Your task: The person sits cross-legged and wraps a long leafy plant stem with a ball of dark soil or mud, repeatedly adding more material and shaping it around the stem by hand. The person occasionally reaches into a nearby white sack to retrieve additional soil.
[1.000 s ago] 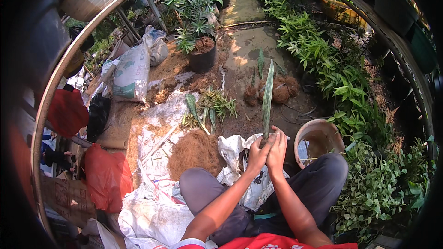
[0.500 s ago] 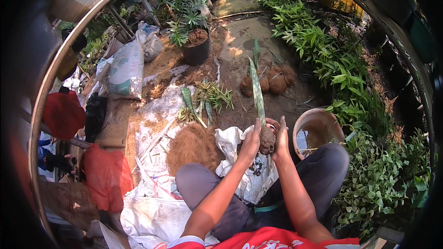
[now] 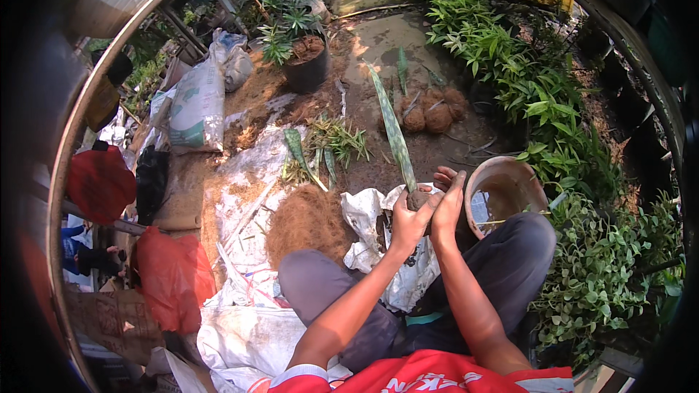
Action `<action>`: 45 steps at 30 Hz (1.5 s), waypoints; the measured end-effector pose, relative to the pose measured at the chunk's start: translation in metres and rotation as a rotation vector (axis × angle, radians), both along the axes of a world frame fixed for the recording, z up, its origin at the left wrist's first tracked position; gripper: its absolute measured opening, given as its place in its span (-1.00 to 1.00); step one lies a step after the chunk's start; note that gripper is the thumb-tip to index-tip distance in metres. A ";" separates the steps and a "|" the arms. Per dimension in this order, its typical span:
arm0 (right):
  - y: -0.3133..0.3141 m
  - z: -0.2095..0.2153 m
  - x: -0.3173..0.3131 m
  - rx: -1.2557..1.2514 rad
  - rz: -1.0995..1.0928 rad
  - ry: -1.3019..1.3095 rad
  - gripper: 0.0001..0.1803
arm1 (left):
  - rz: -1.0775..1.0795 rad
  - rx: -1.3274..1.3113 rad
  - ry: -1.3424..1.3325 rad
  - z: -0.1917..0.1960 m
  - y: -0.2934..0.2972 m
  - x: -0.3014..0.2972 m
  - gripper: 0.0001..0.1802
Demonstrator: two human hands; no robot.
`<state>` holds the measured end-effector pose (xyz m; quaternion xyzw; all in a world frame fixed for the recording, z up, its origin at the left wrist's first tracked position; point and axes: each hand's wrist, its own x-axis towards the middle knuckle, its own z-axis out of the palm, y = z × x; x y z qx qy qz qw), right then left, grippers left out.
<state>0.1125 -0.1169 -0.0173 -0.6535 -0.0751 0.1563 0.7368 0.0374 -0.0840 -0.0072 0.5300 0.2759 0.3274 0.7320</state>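
Observation:
Between my hands stands a snake plant leaf [image 3: 393, 133], upright and leaning a little left, its base set in a dark ball of wet soil [image 3: 417, 200]. My left hand [image 3: 411, 222] is closed round the ball. Against its right side rests my right hand [image 3: 448, 207], the fingers stretched out and slightly apart. Below them a white sack [image 3: 408, 284] with dark soil lies between my knees. Left of it is a heap of brown coconut fibre [image 3: 306, 225]. Fibre-wrapped root balls [image 3: 439, 113] with leaves sit farther ahead.
A round pot of murky water [image 3: 502, 167] stands by my right knee. Cut leaves [image 3: 335, 144] lie beyond the fibre. A black potted plant [image 3: 306, 69], a full sack [image 3: 198, 105] and a red plastic bag [image 3: 175, 276] are leftward. Leafy plants [image 3: 590, 262] line the right.
The leaf has tilted to the left. My left hand has closed further round the soil ball, while my right hand has turned, its fingers now stretched out beside it.

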 end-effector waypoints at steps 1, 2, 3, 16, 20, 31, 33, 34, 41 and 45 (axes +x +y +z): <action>-0.001 0.000 -0.001 -0.023 -0.012 -0.036 -0.23 | 0.037 0.074 0.056 -0.001 -0.002 0.001 -0.71; -0.002 0.000 -0.002 -0.055 -0.032 -0.080 -0.23 | 0.024 0.038 0.066 -0.002 -0.002 0.000 -0.70; -0.001 0.001 -0.004 -0.089 -0.031 -0.076 -0.21 | 0.010 0.001 0.072 -0.003 -0.002 0.000 -0.69; -0.016 0.054 -0.010 0.143 0.528 0.241 -0.60 | -0.037 -0.689 -0.317 0.025 0.049 -0.024 -0.72; -0.014 0.048 -0.022 0.224 0.630 0.398 -0.53 | 0.009 -0.576 -0.329 0.029 0.044 -0.026 -0.66; -0.011 0.039 -0.030 0.214 0.527 0.315 -0.62 | 0.033 -0.502 -0.367 0.034 0.045 -0.028 -0.56; -0.010 0.039 -0.028 0.153 0.458 0.152 -0.64 | 0.080 -0.639 -0.378 0.030 0.051 -0.027 -0.58; -0.011 0.040 -0.025 0.121 0.422 0.071 -0.65 | 0.098 -0.710 -0.396 0.028 0.054 -0.027 -0.58; -0.018 0.065 -0.022 -0.079 0.627 -0.523 -0.66 | 0.206 -0.784 -0.384 0.019 0.065 -0.029 -0.60; -0.015 0.069 -0.030 -0.103 0.572 -0.622 -0.68 | 0.241 -0.788 -0.353 0.018 0.063 -0.029 -0.58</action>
